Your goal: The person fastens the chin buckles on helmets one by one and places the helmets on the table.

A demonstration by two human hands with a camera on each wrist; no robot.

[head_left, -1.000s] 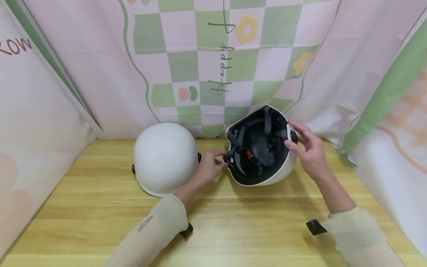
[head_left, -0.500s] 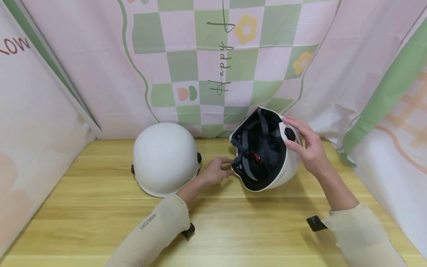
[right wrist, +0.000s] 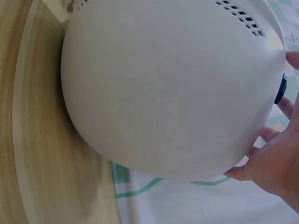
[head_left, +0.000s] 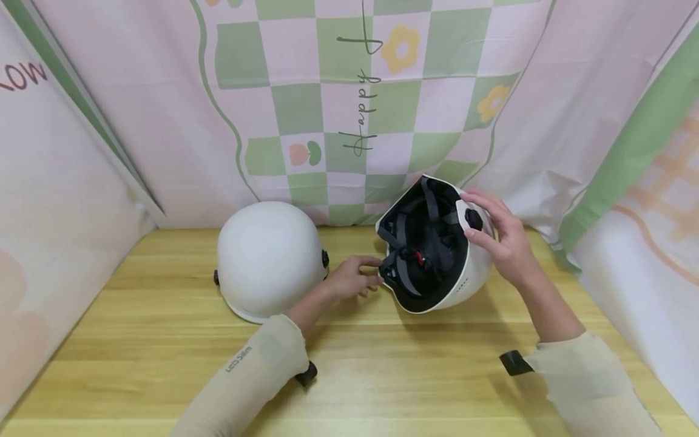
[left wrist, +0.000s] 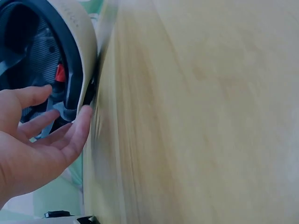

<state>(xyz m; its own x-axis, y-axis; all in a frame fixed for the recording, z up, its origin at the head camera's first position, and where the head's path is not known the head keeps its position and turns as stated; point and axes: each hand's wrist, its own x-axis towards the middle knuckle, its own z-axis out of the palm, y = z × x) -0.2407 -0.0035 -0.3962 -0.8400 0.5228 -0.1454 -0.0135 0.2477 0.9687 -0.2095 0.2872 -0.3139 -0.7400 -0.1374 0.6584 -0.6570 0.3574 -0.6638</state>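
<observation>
Although the tilted helmet is right of the middle of the table and toward its back edge, whether the shell rests on the surface is unclear. Its hollow turns up toward the head view, showing grey straps and a red buckle piece, seemingly so the inside can be reached. The right hand curves round the shell beside a black knob, fingers spread outside, probably giving most of the support. At the opposite rim, the left hand has its fingers loosely bent and its thumb apart from them; their tips seem to steady rather than clamp. Nearer the left back corner, 1 upright helmet stands dome up. Behind the back edge hangs a checked cloth.
</observation>
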